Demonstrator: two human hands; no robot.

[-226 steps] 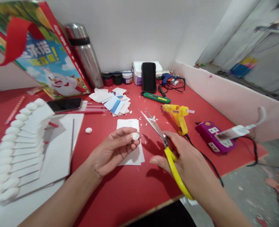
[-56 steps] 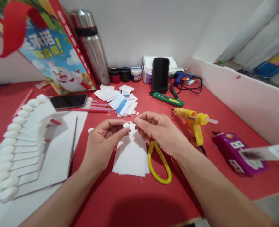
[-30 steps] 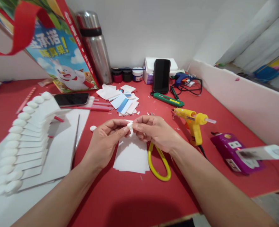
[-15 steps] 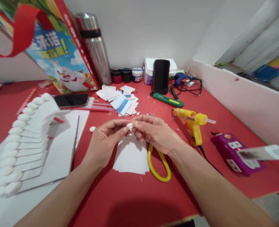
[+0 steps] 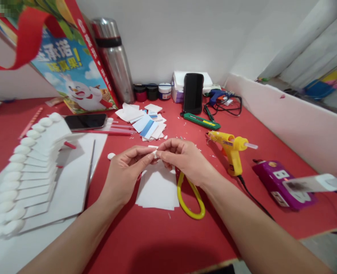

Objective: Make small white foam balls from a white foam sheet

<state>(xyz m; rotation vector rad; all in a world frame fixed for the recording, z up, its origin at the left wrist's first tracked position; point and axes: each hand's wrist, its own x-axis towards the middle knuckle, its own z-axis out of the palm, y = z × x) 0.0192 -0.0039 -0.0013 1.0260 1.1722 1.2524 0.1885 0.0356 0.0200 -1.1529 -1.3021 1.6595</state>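
Observation:
My left hand (image 5: 125,171) and my right hand (image 5: 182,160) meet fingertip to fingertip above the red table (image 5: 157,236). Both pinch a small white foam piece (image 5: 155,153), mostly hidden by the fingers. Under the hands lies a small stack of white foam sheets (image 5: 158,188). The yellow-handled scissors (image 5: 191,198) lie on the table beneath my right wrist, blades hidden by the hand. Another white foam bit (image 5: 111,156) sits on the table left of my left hand.
A fan of white strips with rounded tips (image 5: 28,167) lies at left beside a phone (image 5: 85,121). A yellow glue gun (image 5: 231,146), purple power strip (image 5: 282,182), green cutter (image 5: 201,121), paper scraps (image 5: 145,121), steel flask (image 5: 114,61) and paint jars (image 5: 152,92) stand around.
Earlier my right hand held the scissors; they now lie on the table. Both hands have come together on the foam piece and barely moved over the last second.

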